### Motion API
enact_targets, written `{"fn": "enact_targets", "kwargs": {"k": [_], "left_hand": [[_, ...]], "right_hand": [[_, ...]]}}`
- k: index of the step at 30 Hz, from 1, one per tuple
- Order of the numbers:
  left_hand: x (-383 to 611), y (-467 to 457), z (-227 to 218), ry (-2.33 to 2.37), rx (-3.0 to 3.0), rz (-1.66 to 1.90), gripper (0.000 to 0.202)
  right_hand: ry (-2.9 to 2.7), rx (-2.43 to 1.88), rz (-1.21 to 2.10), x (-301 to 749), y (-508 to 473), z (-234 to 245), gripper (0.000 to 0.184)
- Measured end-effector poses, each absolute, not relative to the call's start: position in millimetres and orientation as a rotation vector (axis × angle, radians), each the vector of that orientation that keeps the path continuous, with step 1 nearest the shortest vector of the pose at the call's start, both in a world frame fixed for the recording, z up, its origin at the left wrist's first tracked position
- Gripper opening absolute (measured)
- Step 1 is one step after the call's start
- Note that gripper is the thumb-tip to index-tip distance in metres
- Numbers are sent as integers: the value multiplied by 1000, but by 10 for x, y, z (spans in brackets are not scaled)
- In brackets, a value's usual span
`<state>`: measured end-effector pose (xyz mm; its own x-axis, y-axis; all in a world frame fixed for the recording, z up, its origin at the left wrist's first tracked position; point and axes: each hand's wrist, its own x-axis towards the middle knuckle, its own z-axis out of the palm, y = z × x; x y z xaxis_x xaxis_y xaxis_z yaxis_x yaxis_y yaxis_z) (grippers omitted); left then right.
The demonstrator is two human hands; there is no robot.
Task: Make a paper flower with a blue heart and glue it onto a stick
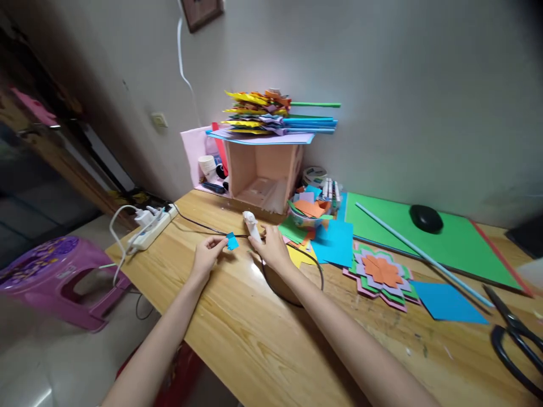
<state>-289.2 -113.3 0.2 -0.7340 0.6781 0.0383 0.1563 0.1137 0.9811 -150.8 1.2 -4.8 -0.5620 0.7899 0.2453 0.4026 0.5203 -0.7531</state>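
My left hand (207, 255) pinches a small piece of blue paper (232, 241) between thumb and fingertips, a little above the wooden table. To its right, my right hand (274, 246) is closed around a white glue gun (251, 225), whose far end points away from me. A black cord (320, 277) loops on the table beside my right wrist. The glue gun's handle is partly hidden by my fingers. Right of that hand lie yellow paper (301, 256) and a larger blue sheet (335, 243).
A cardboard box (263, 169) carries stacked paper flowers (254, 113). A layered paper flower (382, 271), blue stick (419, 249), black mouse (426, 219) and scissors (515, 328) lie to the right. A power strip (153, 229) sits at the left edge, near a pink stool (63, 277).
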Motion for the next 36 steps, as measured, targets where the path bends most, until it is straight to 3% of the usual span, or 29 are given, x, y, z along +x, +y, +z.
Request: {"fn": "enact_targets", "kwargs": {"k": [6,17,36], "left_hand": [[-2941,-1150,-129,2032,720,1666,18],[-2897,-1143,-204,2111,747,1576,10],[-2775,-1123,-208,2103,870,1459,13]], "right_hand": [[-2274,-922,895,-1663,21,-110,13],[-2019,-723,1618,-935,-249,-214,36],[-2089,-781,1578,-934,-330,-193,35]]}}
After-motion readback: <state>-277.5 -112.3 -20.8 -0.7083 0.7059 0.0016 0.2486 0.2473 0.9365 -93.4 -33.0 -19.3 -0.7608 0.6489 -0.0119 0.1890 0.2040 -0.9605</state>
